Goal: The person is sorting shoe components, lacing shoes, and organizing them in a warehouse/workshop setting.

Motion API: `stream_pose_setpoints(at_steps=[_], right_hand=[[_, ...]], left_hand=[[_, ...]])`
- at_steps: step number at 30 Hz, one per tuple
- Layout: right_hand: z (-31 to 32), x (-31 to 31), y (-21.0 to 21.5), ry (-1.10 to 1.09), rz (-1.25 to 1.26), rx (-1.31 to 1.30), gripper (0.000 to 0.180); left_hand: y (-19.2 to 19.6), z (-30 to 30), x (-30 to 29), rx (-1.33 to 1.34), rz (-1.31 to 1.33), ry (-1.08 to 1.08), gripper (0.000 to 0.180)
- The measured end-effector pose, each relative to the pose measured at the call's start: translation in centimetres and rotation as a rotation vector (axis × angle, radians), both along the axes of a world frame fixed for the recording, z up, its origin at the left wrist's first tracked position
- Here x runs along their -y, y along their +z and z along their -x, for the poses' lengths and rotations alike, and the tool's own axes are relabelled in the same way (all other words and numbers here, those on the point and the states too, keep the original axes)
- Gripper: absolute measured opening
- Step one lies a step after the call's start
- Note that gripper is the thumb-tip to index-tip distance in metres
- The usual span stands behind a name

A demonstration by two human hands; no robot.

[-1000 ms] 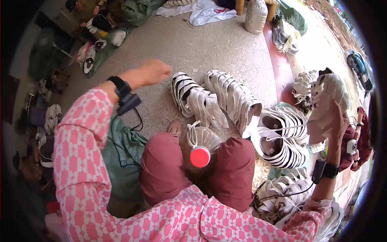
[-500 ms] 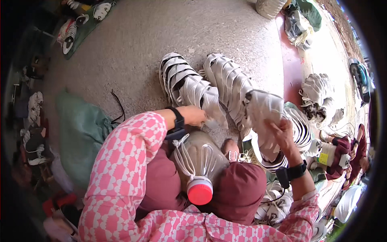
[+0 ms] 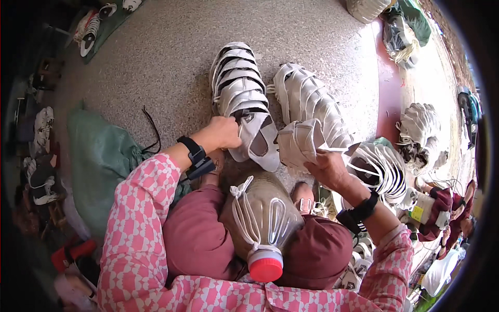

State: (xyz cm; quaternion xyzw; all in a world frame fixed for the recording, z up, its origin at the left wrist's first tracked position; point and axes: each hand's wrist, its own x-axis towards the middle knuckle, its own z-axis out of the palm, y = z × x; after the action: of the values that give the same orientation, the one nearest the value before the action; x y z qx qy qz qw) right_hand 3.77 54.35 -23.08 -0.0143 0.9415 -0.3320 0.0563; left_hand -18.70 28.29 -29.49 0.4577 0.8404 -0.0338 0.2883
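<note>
The left hand [image 3: 224, 132] grips a white shoe upper [image 3: 255, 140] at a stacked row's end; the right hand [image 3: 325, 166] apparently pinches another white upper piece [image 3: 299, 141].

We see 1 white basket [image 3: 367, 7] cut by the top edge, left-hand [image 3: 224, 132] fingertips hidden behind a shoe upper [image 3: 257, 140], dark left-rim clutter [image 3: 39, 156] too blurred for us to identify

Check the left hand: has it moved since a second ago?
Yes. The left hand has come in from the bare floor on the left to the near end of the left row of white shoe uppers, gripping one there.
</note>
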Motion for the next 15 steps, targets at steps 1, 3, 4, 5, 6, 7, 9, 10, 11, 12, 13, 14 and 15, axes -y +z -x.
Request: stream_pose_setpoints(at_steps=[1,3,4,5,6,7,9,10,11,12,13,14,15], right_hand=[[0.0,-0.1,-0.6,-0.006,-0.025,-0.011,0.026],[0.4,0.2,-0.9,-0.006,-0.038,-0.022,0.027],[1.0,0.7,-0.7,-0.016,-0.045,0.005,0.027],[1.4,1.0,-0.6,-0.029,-0.053,0.032,0.028],[1.9,1.4,-0.8,-0.025,-0.045,0.027,0.028],[2.3,1.8,-1.0,-0.024,-0.022,0.013,0.028],[3.0,2.7,-1.1,-0.017,0.007,0.0,0.028],[3.2,3.0,-0.9,0.009,0.018,0.01,0.028],[3.5,3.4,-0.8,0.036,0.031,0.018,0.027],[2.8,2.7,-1.1,0.021,0.052,-0.002,0.027],[2.7,2.6,-1.2,0.014,0.043,0.002,0.027],[2.9,3.0,-1.4,-0.01,0.058,-0.011,0.028],[3.5,3.4,-1.5,-0.035,0.071,-0.026,0.028]], left_hand=[[1.8,-0.3,-1.0,0.002,-0.006,-0.003,0.042],[5.6,-0.7,-2.0,0.748,0.226,0.53,0.058],[4.4,-1.1,-1.8,0.768,0.233,0.592,0.075],[3.3,-2.0,-1.9,0.765,0.235,0.596,0.075],[2.4,-3.0,-1.8,0.569,0.135,0.6,0.081],[1.2,-3.6,-1.5,0.372,0.035,0.597,0.088],[-2.1,-3.8,-0.7,0.299,-0.016,0.514,0.078],[-2.9,-3.7,-0.8,0.232,-0.121,0.529,0.064],[-3.5,-3.5,-0.9,0.162,-0.224,0.543,0.05],[-1.1,-3.3,-3.3,0.194,-0.278,0.522,0.042],[0.5,-2.6,-4.0,0.179,-0.352,0.462,0.04],[1.3,-2.0,-4.0,0.112,-0.43,0.405,0.043],[1.6,-1.4,-3.9,0.043,-0.509,0.344,0.046]])
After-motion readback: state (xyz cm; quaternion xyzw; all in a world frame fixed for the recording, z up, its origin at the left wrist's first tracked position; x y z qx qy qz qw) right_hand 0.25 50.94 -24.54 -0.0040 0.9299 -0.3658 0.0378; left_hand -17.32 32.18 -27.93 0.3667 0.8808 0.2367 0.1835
